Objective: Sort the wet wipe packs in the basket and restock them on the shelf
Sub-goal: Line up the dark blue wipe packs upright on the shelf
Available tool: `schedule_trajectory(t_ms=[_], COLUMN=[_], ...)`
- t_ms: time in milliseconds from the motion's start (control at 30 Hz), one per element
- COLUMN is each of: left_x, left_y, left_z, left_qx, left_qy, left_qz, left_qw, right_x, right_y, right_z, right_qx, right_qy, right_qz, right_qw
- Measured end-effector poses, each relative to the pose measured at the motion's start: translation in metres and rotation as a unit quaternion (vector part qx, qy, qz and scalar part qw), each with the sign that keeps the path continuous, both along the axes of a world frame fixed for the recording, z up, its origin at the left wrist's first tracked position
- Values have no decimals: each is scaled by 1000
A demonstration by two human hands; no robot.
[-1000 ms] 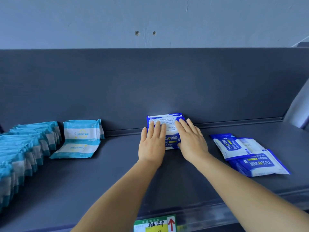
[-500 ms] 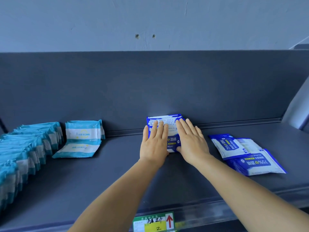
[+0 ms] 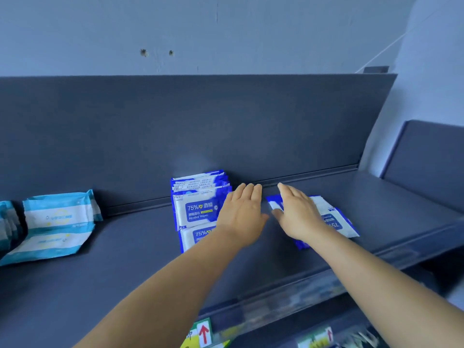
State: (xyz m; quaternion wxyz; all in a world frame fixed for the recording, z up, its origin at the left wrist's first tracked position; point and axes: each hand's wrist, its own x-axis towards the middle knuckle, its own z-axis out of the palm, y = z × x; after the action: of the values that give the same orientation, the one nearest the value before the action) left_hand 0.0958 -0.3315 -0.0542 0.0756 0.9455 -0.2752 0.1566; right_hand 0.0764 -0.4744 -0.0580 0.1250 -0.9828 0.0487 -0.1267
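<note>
Blue packs [image 3: 198,209] stood in row at shelf [image 3: 140,247] back. Left hand [image 3: 242,213] flat, fingers together, beside row. Right hand [image 3: 296,214] spread over loose packs [image 3: 334,219]. Risk: row toppled forward if left unsupported.

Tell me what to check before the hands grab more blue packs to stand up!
1. Standing blue row upright against the back panel: ok.
2. Loose blue packs within reach: ok, under the right hand.
3. Right hand gripping a pack: not ok, fingers straight.
4. Left hand free: ok, open, holding nothing.
5. How many loose packs: cannot tell, hand and blur hide them.
6. Teal packs kept apart from the blue: ok, a gap of bare shelf lies between.
</note>
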Motion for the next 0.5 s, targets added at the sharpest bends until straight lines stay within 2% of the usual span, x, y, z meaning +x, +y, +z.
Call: schedule_trajectory(t_ms=[133,267,400,500], left_x=[-1,9,21,26], left_y=[-46,-79,-100,-110], left_z=[-2,-5,-10,-9], left_qx=[6,30,18,-65], left_qy=[99,185,241,269], left_qz=[-20,54,120,139], left_qw=[995,981,963,951], right_x=[0,0,2,2], right_y=[-51,-92,-122,-134], right_z=[2,9,14,17], right_qx=[15,27,65,64], right_qy=[56,147,201,229], right_qz=[-56,-83,-50,1], right_qw=[997,985,976,971])
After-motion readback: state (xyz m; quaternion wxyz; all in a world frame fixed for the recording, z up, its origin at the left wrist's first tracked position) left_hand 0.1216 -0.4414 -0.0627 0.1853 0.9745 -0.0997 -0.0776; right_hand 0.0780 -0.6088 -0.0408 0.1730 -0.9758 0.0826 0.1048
